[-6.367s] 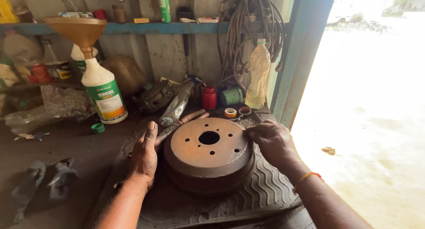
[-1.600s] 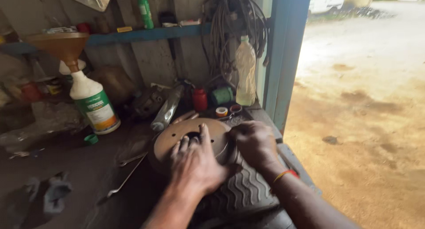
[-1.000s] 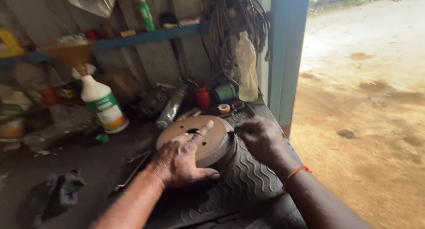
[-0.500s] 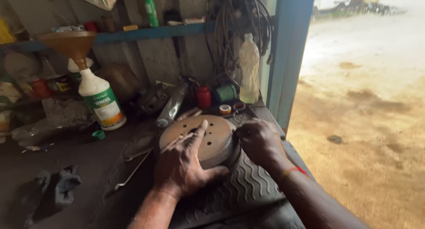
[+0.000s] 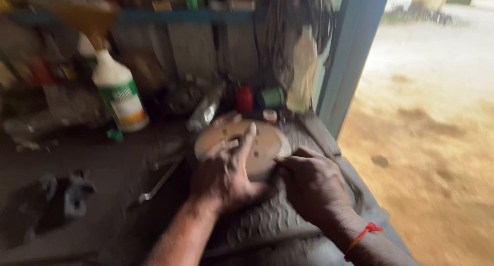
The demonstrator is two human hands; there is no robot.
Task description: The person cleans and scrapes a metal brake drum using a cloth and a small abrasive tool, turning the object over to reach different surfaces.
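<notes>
Motion blur smears everything (shelf clutter unreadable). My left hand [image 5: 226, 176] lies spread flat on the round rusty metal brake drum [image 5: 265, 142]; my right hand [image 5: 311, 186] cups its near rim, grip unclear.

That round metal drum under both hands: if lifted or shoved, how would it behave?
The metal drum looks thick and rusty, so probably heavy and rigid. Lying flat on the ribbed rubber mat, it should resist sliding and rolling. Left hand and right hand both rest on it.
</notes>
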